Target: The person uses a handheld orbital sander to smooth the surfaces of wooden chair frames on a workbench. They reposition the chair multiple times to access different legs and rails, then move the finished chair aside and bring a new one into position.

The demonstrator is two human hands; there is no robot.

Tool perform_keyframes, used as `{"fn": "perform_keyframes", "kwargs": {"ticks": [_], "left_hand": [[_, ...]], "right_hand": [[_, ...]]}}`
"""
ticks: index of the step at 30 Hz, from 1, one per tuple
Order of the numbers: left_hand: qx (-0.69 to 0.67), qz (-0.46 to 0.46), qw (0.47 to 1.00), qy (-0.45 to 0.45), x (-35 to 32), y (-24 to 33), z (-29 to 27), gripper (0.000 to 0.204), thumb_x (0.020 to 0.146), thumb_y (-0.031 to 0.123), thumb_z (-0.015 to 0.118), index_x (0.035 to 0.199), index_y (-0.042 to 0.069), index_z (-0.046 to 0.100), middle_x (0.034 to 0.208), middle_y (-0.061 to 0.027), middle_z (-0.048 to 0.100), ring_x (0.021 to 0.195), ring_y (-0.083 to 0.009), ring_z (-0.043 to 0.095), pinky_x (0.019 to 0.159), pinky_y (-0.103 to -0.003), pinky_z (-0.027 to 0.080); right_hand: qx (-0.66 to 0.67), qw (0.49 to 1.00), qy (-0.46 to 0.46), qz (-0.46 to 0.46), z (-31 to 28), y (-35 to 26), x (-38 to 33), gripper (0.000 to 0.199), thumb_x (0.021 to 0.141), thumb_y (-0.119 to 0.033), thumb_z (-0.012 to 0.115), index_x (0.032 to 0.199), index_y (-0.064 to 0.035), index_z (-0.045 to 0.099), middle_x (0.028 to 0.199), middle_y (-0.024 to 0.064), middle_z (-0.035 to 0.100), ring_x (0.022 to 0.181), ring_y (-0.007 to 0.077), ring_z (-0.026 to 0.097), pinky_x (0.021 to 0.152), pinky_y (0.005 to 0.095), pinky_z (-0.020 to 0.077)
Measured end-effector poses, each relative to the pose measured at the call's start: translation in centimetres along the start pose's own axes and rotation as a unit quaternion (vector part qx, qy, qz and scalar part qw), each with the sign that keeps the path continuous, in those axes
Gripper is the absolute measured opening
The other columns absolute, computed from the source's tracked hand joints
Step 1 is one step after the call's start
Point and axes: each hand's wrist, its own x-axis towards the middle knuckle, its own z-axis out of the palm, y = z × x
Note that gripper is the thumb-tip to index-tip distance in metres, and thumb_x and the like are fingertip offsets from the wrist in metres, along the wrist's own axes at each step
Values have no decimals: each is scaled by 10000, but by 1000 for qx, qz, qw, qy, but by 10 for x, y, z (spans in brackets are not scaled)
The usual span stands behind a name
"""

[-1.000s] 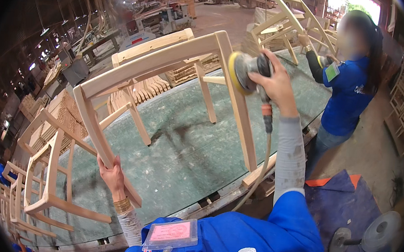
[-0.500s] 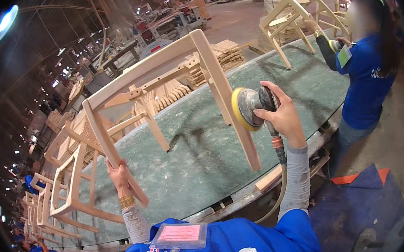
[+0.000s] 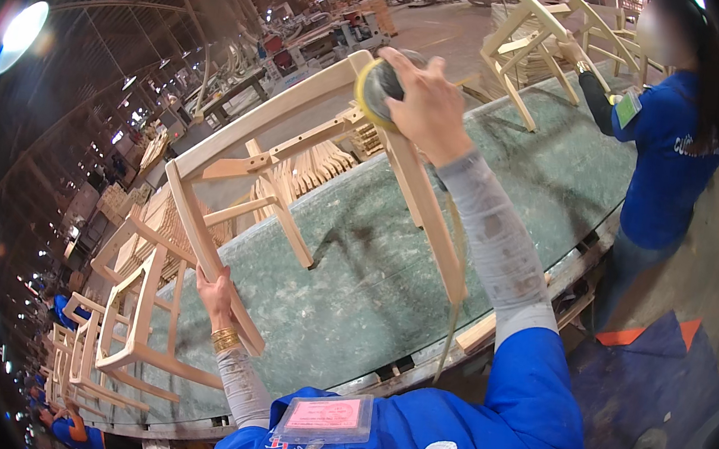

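A pale wooden chair frame (image 3: 270, 122) stands tilted on the green tabletop in front of me. My left hand (image 3: 214, 295) is closed round its left leg, near the lower end. In my right hand (image 3: 429, 108) is a round orbital sander (image 3: 378, 92) with a yellow-edged pad. The pad lies against the outer side of the frame's upper right corner, where the top rail meets the right leg. My fingers wrap over the sander's dark top and hide part of it. Its hose (image 3: 451, 320) hangs down behind my right forearm.
More wooden chair frames (image 3: 143, 316) stand in a row at left. Across the green table (image 3: 351, 310), a co-worker in blue (image 3: 673, 159) handles another chair frame (image 3: 523, 54). Stacked wooden parts (image 3: 313, 168) lie beyond the table. A wood piece (image 3: 477, 333) rests along the near edge.
My right hand has carried the sander up and left, from beside the right leg to the frame's upper corner. My left hand keeps its grip on the left leg.
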Motion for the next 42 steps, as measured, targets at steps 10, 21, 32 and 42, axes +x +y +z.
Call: {"fn": "perform_keyframes", "kwargs": {"ticks": [10, 21, 32, 42], "left_hand": [[-1, -31, 999, 11, -9, 4, -8, 439, 765, 50, 615, 1186, 53, 490, 792, -36, 542, 597, -120, 519, 533, -271, 444], [-6, -60, 998, 11, -17, 7, -11, 485, 777, 44, 608, 1243, 53, 471, 826, -38, 558, 607, -112, 521, 534, -265, 443], [-7, -63, 998, 8, -17, 1, -17, 493, 782, 50, 615, 1253, 48, 469, 847, -40, 564, 668, -117, 520, 602, -276, 450], [5, -63, 998, 8, -19, 4, -18, 483, 781, 28, 607, 1245, 62, 477, 844, -38, 560, 681, -114, 522, 614, -272, 452]], "right_hand": [[-67, 997, -39, -3, -14, -17, -41, 644, 707, -112, 719, 1280, -288, 482, 980, 196, 489, 784, 371, 624, 716, 405, 520], [-101, 993, -52, 9, -20, -28, -54, 661, 698, -110, 734, 1280, -290, 478, 978, 197, 478, 816, 378, 620, 715, 422, 516], [-108, 992, -63, 30, -18, -31, -73, 654, 707, -111, 725, 1281, -289, 467, 995, 191, 476, 807, 370, 615, 716, 427, 513], [-119, 990, -69, 37, -18, -33, -70, 667, 705, -121, 731, 1291, -288, 458, 995, 205, 488, 858, 383, 598, 738, 429, 503]]}}
